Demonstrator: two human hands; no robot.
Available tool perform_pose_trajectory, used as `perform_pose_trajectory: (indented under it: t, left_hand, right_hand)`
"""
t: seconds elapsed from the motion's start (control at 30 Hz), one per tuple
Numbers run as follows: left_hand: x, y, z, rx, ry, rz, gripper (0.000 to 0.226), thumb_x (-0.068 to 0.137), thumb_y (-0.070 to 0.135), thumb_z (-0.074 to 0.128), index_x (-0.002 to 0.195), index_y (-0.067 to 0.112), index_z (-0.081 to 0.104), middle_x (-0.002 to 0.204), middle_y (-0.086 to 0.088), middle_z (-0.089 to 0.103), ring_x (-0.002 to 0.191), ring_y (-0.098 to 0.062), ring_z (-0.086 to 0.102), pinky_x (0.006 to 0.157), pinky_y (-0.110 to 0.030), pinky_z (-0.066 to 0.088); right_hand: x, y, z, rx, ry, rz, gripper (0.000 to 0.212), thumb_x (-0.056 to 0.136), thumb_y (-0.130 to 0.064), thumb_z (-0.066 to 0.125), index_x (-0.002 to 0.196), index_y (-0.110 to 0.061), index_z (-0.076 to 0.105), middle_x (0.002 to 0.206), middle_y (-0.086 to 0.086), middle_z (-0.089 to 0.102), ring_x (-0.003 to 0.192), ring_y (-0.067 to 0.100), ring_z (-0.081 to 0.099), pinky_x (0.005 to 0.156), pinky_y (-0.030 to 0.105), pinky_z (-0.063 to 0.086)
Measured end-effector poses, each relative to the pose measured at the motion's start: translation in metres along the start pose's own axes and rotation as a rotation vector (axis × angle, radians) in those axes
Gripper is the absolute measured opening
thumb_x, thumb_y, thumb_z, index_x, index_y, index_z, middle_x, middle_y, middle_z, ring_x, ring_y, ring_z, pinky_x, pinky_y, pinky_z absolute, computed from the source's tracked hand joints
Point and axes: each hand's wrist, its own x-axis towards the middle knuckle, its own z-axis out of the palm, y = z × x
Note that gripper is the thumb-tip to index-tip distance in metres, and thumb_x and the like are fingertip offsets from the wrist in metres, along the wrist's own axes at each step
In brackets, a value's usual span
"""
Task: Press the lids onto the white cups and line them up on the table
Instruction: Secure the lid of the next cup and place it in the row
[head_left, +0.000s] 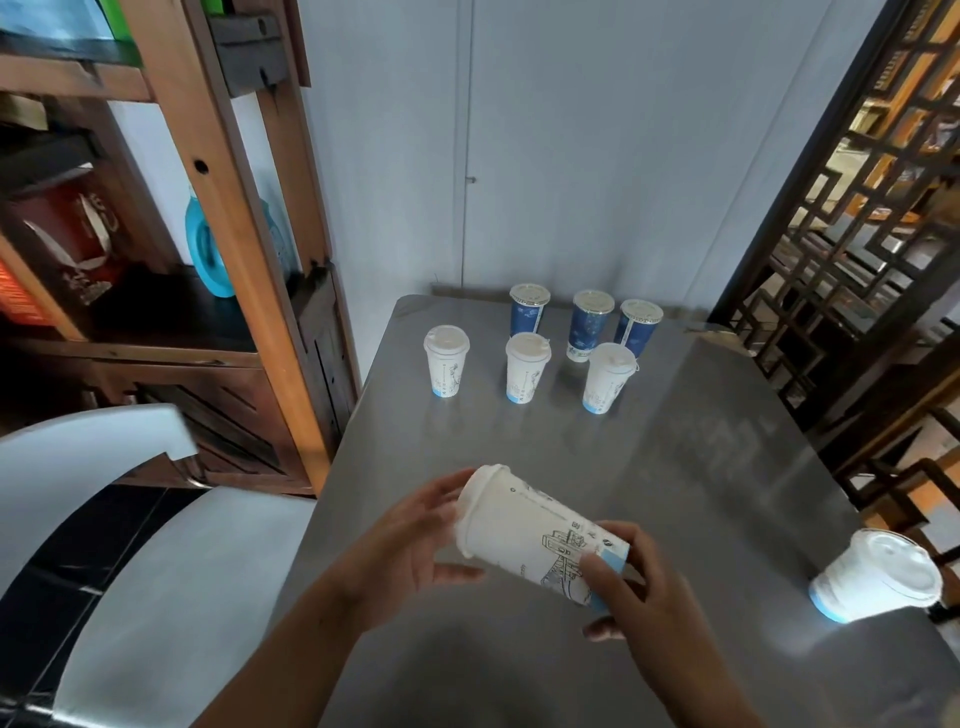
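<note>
a white paper cup with a blue base band and line drawings (540, 538) is held tilted above the near part of the grey metal table (675, 467), its lidded top pointing away and to the left, its base toward the person. the left hand (410, 551) cups the white lid (475, 512) end, fingers spread around the rim and thumb underneath. the right hand (631, 582) grips the base, thumb across the printed side and fingers wrapped behind (the fingertips there are hidden).

further back on the table, beyond the held cup, three white lidded cups stand upright in a row: the left one (445, 368), the middle one (527, 368) and the right one (608, 377), spaced apart. just behind that row three blue lidded cups (587, 323) stand close together. to the right of the held cup, near the table's right edge, another white lidded cup (878, 574) stands apart from the rest. left of the table is a brown wooden shelf unit (218, 208).
</note>
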Motion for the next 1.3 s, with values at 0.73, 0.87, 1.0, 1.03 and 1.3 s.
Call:
perform_pose_trajectory:
  t: [0.73, 0.87, 1.0, 1.03, 1.3]
  left_hand:
    - [0.035, 0.083, 0.084, 0.343, 0.069, 0.158, 0.056, 0.072, 0.045, 0.075, 0.123, 0.022, 0.066, 0.123, -0.007, 0.072, 0.117, -0.025, 0.068, 0.097, -0.040, 0.053]
    - [0.042, 0.075, 0.093, 0.311, 0.077, 0.156, 0.065, 0.063, 0.059, 0.075, 0.119, 0.027, 0.066, 0.123, -0.005, 0.072, 0.116, -0.026, 0.068, 0.093, -0.039, 0.055]
    - [0.045, 0.048, 0.088, 0.180, 0.039, 0.103, 0.082, 0.064, 0.073, 0.073, 0.133, 0.035, 0.052, 0.130, -0.003, 0.067, 0.115, -0.022, 0.068, 0.081, -0.037, 0.059]
    - [0.045, 0.039, 0.088, 0.208, 0.021, 0.073, 0.089, 0.063, 0.073, 0.076, 0.138, 0.033, 0.049, 0.130, -0.004, 0.068, 0.117, -0.024, 0.068, 0.082, -0.042, 0.060]
    - [0.069, -0.015, 0.146, 0.415, -0.033, -0.015, 0.057, 0.070, 0.045, 0.081, 0.120, 0.026, 0.066, 0.116, 0.000, 0.077, 0.105, -0.023, 0.075, 0.089, -0.051, 0.061]
  right_hand:
    - [-0.016, -0.005, 0.016, -0.049, -0.195, -0.111, 0.046, 0.068, -0.051, 0.072, 0.108, -0.062, 0.052, 0.111, -0.021, 0.071, 0.096, 0.005, 0.071, 0.084, 0.037, 0.060]
    - [-0.015, -0.001, 0.007, 0.002, -0.175, -0.082, 0.045, 0.068, -0.050, 0.074, 0.110, -0.049, 0.058, 0.110, -0.014, 0.073, 0.098, 0.010, 0.071, 0.086, 0.044, 0.059]
    - [-0.015, 0.004, -0.010, 0.054, -0.145, -0.078, 0.042, 0.074, -0.037, 0.075, 0.113, -0.043, 0.060, 0.108, -0.009, 0.074, 0.087, 0.010, 0.072, 0.071, 0.031, 0.060]
    - [-0.015, 0.005, -0.016, 0.067, -0.136, -0.070, 0.042, 0.075, -0.034, 0.075, 0.114, -0.041, 0.060, 0.108, -0.009, 0.075, 0.083, 0.009, 0.072, 0.068, 0.028, 0.059]
    - [-0.004, 0.033, -0.089, 0.075, -0.180, 0.022, 0.048, 0.074, -0.042, 0.075, 0.118, -0.036, 0.059, 0.109, -0.014, 0.074, 0.092, 0.015, 0.073, 0.070, 0.027, 0.059]
